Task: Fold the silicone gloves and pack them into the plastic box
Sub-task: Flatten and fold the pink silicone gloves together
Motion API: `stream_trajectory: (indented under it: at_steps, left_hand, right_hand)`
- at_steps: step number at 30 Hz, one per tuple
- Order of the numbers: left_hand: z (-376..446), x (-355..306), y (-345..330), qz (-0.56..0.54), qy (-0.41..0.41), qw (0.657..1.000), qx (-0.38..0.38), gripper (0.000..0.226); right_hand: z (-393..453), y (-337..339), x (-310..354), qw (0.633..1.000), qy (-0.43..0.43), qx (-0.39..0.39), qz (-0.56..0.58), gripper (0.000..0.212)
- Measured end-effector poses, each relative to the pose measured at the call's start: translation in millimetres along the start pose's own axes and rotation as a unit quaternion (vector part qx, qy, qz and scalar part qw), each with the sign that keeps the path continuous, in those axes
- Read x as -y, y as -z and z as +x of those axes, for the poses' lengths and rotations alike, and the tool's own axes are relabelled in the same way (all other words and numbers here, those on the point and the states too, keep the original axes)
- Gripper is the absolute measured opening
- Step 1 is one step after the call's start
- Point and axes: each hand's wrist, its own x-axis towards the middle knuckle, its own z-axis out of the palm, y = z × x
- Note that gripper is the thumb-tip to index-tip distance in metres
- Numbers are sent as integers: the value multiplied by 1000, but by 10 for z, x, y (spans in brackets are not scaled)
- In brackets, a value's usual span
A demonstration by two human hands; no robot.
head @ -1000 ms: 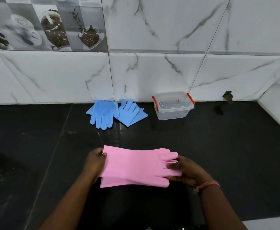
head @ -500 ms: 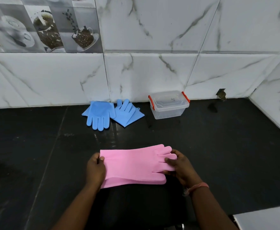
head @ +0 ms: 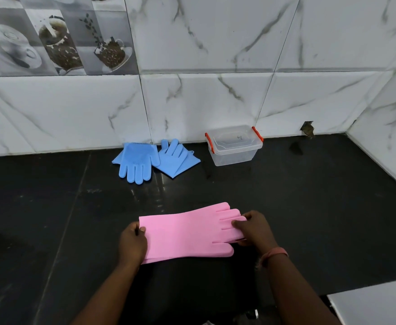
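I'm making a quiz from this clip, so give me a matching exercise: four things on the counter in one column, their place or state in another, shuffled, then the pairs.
Things
1. pink gloves
2. blue gloves
3. plastic box
4. left hand

Places or states
A. lid on, by the wall
B. on the cuff end
C. lying loose, left of the box
D. flat between both hands

Pairs: 1-D, 2-C, 3-A, 4-B

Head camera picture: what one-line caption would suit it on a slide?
Two hands, left and right, flatten pink gloves on a black counter; blue gloves and lidded plastic box wait behind.
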Motion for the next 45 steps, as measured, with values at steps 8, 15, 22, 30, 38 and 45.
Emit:
stream_trajectory:
  at_steps: [8, 15, 22, 30, 38, 45]
  left_hand:
    - [19, 45, 38, -5, -25, 1000, -3, 17]
    - [47, 26, 46, -46, -11, 999, 8, 25]
    - [-39, -65, 30, -84, -24, 996, 12, 21]
    - [-26, 17, -21, -93, 15, 996, -3, 15]
    - [-144, -108, -35, 101, -75, 991, -36, 37]
    - [-270, -127, 82, 214, -98, 967, -102, 42]
  right_hand:
    - [49, 149, -58, 994, -15, -52, -96, 3]
    - [22, 188, -135, 996, -29, -83, -6, 10]
    - [-36, 18, -151, 996, -3, -94, -5, 12]
    - [-57, 16, -248, 991, -53, -93, 78, 11]
    - [-185, -127, -105, 978, 8, -175, -117, 20]
    - [-259, -630, 115, 894, 236, -180, -335, 39]
